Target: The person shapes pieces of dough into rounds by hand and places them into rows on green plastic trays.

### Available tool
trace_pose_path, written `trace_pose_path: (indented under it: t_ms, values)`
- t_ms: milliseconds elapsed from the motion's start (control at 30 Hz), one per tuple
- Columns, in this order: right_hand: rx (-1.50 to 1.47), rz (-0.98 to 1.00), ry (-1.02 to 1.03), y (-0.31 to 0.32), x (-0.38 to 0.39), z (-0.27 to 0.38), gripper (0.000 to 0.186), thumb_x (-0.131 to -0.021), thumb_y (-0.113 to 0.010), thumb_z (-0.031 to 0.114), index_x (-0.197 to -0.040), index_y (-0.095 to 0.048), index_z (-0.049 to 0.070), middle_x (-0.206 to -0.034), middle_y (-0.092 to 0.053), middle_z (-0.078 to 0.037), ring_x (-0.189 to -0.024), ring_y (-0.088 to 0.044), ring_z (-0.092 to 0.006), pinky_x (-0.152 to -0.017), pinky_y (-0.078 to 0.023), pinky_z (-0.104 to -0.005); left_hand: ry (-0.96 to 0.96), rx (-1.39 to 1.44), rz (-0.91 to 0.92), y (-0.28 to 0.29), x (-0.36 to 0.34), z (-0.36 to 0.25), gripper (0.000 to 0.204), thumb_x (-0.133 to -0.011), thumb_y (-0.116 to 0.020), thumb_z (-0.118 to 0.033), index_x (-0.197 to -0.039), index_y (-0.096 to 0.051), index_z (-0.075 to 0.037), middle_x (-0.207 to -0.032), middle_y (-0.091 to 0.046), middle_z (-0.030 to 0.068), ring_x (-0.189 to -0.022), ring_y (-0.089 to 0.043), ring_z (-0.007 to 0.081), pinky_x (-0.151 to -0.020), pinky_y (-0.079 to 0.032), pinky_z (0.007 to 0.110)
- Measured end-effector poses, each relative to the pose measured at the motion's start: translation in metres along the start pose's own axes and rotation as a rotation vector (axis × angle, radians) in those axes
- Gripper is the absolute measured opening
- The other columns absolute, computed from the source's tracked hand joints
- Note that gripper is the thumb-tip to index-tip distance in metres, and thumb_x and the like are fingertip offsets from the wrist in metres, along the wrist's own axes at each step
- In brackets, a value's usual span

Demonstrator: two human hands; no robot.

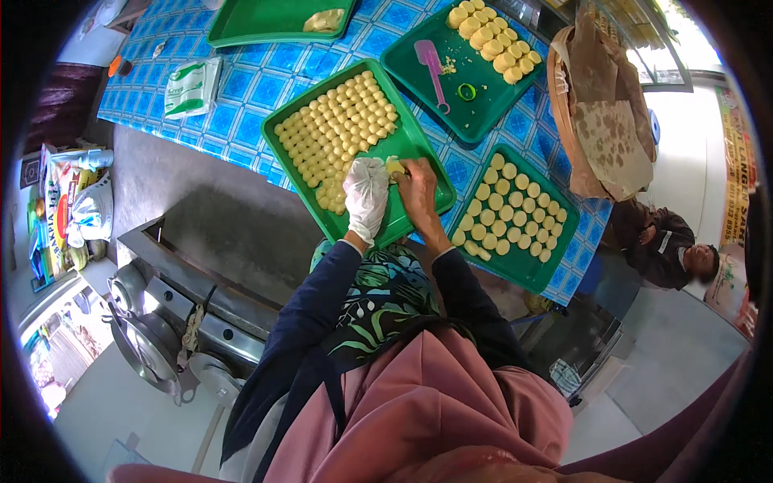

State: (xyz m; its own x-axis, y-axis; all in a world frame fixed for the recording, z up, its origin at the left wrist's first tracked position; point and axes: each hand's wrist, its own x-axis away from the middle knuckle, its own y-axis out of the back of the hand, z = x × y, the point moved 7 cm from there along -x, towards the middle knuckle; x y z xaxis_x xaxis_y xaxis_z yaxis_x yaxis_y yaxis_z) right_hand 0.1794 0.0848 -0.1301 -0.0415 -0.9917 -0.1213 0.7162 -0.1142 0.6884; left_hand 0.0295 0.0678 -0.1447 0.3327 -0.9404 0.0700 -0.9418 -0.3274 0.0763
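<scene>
A green tray (278,129) in front of me carries closely set rows of small pale-yellow dough balls (342,113). Over its right part, my left hand (366,196) wears a white plastic glove, its fingers bunched closed; what they hold, if anything, is hidden. My right hand (419,193) is bare and pinches a small pale-yellow dough piece (394,167) close beside the glove. To the right, another green tray (523,274) bears spaced yellow dough rounds (515,199).
Farther back, a green tray (403,60) holds stacked dough rounds (491,40), a pink spatula (431,64) and a green ring (466,92). A woven basket (560,121) stands right. Left are a plastic packet (192,88) and a stove (229,334). Another person (664,245) sits at right.
</scene>
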Motion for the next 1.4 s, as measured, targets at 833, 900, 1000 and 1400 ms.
trace_pose_path:
  t_ms: [833, 900, 1000, 1400]
  values:
    - [-0.464, 0.076, -0.386, -0.007, -0.007, -0.035, 0.020, -0.076, -0.078, 0.006, -0.095, -0.079, 0.000, -0.081, -0.071, -0.014, -0.069, -0.068, -0.0245, -0.059, -0.053, -0.0356, -0.091, -0.283, 0.313, -0.009, -0.003, -0.005, 0.023, -0.096, -0.063, -0.014, -0.108, -0.074, 0.002, -0.087, -0.072, 0.0154, -0.074, -0.068, 0.0251, -0.069, -0.053, 0.037]
    - [-0.630, 0.122, -0.545, -0.006, -0.004, -0.039, 0.018, -0.079, -0.078, 0.005, -0.096, -0.079, -0.001, -0.079, -0.072, -0.012, -0.065, -0.068, -0.0197, -0.054, -0.052, -0.0318, 0.203, 0.188, 0.234, -0.012, 0.000, 0.002, 0.022, -0.097, -0.064, -0.016, -0.108, -0.073, 0.002, -0.088, -0.072, 0.0113, -0.075, -0.067, 0.0199, -0.070, -0.054, 0.034]
    - [-0.820, 0.189, -0.617, -0.003, 0.001, -0.030, 0.016, -0.088, -0.076, 0.004, -0.102, -0.077, -0.003, -0.083, -0.074, -0.010, -0.070, -0.068, -0.0140, -0.057, -0.052, -0.0268, 0.512, 0.666, 0.247, -0.014, 0.004, -0.012, 0.025, -0.098, -0.068, -0.017, -0.110, -0.071, 0.003, -0.094, -0.071, 0.0055, -0.081, -0.066, 0.0125, -0.074, -0.054, 0.028]
    - [-0.770, -0.213, -0.329, 0.063, 0.013, 0.021, 0.019, -0.095, -0.073, 0.012, -0.107, -0.077, -0.002, -0.089, -0.065, -0.003, -0.074, -0.063, -0.0137, -0.064, -0.049, -0.0298, 0.698, 0.880, 0.498, -0.013, 0.011, -0.067, 0.031, -0.099, -0.063, -0.003, -0.128, -0.062, 0.010, -0.129, -0.066, 0.0172, -0.112, -0.069, 0.0227, -0.101, -0.057, 0.035]
